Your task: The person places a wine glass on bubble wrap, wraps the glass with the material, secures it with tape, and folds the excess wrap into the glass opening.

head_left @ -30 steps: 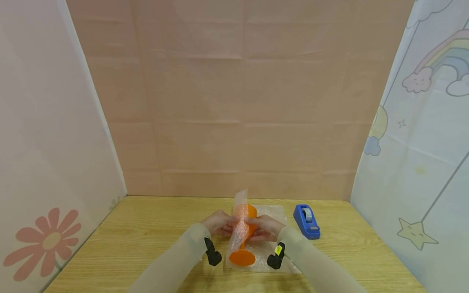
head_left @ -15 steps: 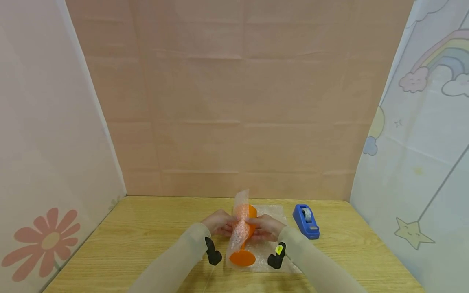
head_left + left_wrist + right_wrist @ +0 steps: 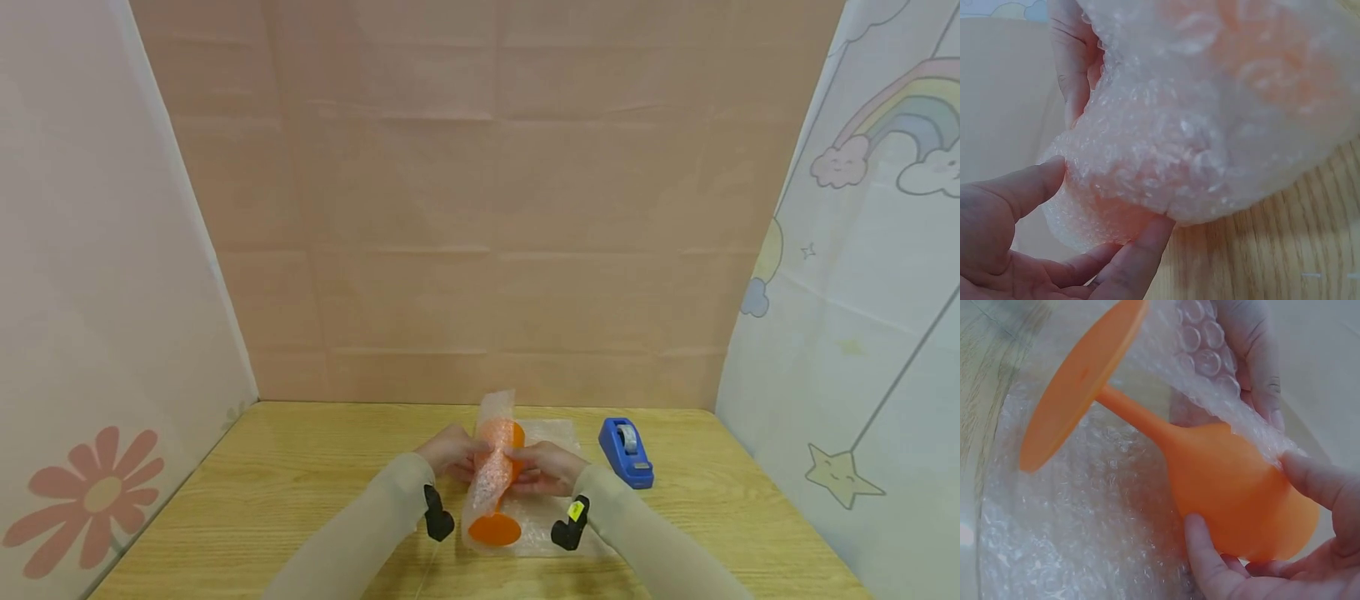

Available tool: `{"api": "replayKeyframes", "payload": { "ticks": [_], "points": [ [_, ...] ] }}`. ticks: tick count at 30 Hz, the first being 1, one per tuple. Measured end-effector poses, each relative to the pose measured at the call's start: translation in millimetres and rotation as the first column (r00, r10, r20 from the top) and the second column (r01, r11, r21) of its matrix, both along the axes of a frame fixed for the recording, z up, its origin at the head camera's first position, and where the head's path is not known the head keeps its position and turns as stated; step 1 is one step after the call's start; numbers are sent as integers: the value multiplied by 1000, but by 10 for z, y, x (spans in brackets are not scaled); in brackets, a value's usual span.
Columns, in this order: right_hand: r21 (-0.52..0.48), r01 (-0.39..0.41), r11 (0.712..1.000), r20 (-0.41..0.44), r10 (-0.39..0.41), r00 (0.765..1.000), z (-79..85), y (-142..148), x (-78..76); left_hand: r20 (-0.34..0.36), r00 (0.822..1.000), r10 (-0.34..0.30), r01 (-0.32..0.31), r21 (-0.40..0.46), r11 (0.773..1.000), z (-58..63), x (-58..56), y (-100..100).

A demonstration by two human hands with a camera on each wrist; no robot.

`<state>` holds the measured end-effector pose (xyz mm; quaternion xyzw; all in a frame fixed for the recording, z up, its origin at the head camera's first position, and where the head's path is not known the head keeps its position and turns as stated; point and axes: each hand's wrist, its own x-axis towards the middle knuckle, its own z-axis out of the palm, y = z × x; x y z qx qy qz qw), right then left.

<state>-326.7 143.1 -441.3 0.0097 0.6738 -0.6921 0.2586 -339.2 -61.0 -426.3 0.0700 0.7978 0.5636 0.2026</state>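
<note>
An orange goblet (image 3: pixel 1229 487) lies on its side on a sheet of bubble wrap (image 3: pixel 543 529), its round foot (image 3: pixel 495 529) toward me. The wrap's left part is folded up over the bowl and stem. From the left, my left hand (image 3: pixel 450 452) grips the wrapped side of the bowl, thumb and fingers pressing the bubble wrap (image 3: pixel 1147 137) in the left wrist view. My right hand (image 3: pixel 551 468) holds the bare right side of the bowl. Its thumb (image 3: pixel 1316 478) presses the wrap's folded edge, while its other fingers curl under the bowl.
A blue tape dispenser (image 3: pixel 626 454) with a roll of clear tape stands right of the wrap on the wooden table (image 3: pixel 337 467). A brown panel (image 3: pixel 487 250) rises at the back, with printed white sheets at both sides.
The folded bubble wrap has shifted slightly to the right over the bowl and covers a bit more of it. Both hands keep their hold and have barely moved.
</note>
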Motion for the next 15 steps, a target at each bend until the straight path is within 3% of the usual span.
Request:
{"api": "replayKeyframes", "payload": {
  "ticks": [5, 15],
  "points": [
    [-3, 11, 1000, 14, -10, 1000, -37, 2, -23, -45, 999, 12, -15, -66, 998, 49, 33, 22],
    [16, 45, 999, 64, -46, 997, -64, 15, -14, -78, 997, 19, -27, -104, 994, 68, 33, 52]
  ]
}}
